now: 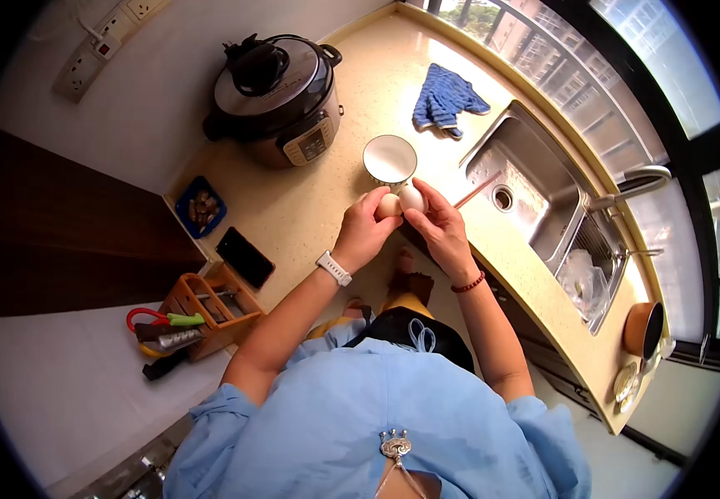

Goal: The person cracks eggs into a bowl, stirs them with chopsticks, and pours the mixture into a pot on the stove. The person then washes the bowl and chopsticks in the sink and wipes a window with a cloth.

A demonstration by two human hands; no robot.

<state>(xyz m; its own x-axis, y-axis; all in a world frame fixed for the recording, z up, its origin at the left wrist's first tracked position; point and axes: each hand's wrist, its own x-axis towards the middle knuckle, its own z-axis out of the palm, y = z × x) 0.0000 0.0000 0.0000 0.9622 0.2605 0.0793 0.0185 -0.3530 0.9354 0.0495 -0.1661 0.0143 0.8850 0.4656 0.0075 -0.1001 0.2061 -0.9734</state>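
Note:
My left hand point(363, 229), with a white watch on its wrist, is closed around a pale egg point(389, 205). My right hand point(441, 229), a red bead bracelet at its wrist, grips a whiter egg point(411, 198). The two eggs meet or nearly meet between my fingertips. Just beyond them on the counter stands a white bowl point(390, 156) with a dark rim; its visible inside looks bare. A pair of thin brown sticks, perhaps chopsticks point(476, 190), lies right of my right hand, reaching over the sink's edge.
A pressure cooker point(275, 104) stands at the back left, a blue cloth point(447, 98) at the back. The steel sink point(534, 154) lies right. Left are a blue tray point(201, 206), a phone point(245, 257) and a wooden knife holder point(210, 303). A pot point(643, 329) sits far right.

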